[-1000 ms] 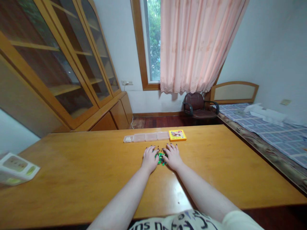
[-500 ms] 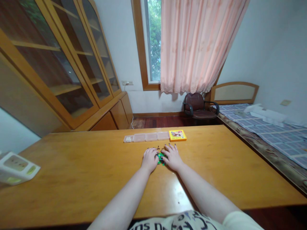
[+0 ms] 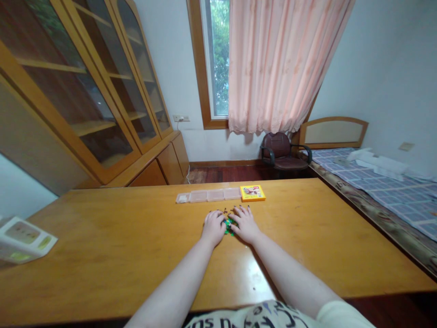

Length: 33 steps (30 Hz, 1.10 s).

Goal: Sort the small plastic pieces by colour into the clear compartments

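Just nearer me than the flat yellow cardboard box [image 3: 252,192], my left hand [image 3: 213,226] and right hand [image 3: 245,224] lie palm-down, fingers loose, gripping nothing, seemingly penning the small green plastic pieces [image 3: 228,225] between them.

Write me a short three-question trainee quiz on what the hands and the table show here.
1. True or false: the flat yellow box lies just right of the clear plastic compartment tray.
2. What lies between the left hand and the right hand? A: small green plastic pieces. B: steel scissors. C: a red cup.
3. What surface do both hands rest on?

Key: 1 true; 2 A; 3 the long wooden table.
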### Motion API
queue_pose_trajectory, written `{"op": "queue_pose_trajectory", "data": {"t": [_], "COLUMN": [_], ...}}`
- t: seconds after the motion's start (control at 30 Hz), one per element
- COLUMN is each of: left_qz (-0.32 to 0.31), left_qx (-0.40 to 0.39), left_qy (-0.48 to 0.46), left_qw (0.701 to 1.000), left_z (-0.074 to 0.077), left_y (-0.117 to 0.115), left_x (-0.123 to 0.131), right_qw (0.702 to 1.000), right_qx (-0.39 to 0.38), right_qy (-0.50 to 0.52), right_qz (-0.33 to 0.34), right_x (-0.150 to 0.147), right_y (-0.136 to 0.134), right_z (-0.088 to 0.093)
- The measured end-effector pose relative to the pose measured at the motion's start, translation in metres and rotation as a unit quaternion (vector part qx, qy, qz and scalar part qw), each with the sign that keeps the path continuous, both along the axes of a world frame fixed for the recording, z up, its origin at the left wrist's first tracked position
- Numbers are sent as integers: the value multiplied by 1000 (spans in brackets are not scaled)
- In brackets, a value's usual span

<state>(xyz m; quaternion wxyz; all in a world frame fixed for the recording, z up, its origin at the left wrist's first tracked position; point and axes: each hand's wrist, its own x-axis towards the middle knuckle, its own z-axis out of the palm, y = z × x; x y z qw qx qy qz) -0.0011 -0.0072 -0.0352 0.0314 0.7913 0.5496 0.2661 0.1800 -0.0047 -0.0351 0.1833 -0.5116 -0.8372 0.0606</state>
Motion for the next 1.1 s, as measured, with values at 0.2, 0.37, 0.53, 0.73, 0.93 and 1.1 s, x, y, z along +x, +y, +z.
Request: {"op": "queue_pose_trajectory", "data": {"t": [0.2,0.37,0.53,0.73,0.93,1.1], "left_qz": [12,-4,16,63,32,13], "left_qx": [-2,-16,-38,-40,-51,-83], "left_qy": [-7,2,24,22,19,45], "left_qw": [1000,1000,999,997,998,995], "left_z": [-1,0,-3,-1,0,-1], "left_y": [0,0,2,2,2,4], "left_x": [0,0,2,3,2,4], "right_qw": [1000,1000,998,1000,999,990], "right_qx": [2,3,11,-6,-1,28], "right_qy": [16,25,63,5,29,96], "right_qz": [0,3,-6,-11,-42,-100], "right_x": [0,1,3,0,-1,3], "right_y": [0,0,-1,-2,1,0], "right_z": [0,2,4,5,2,4]}}
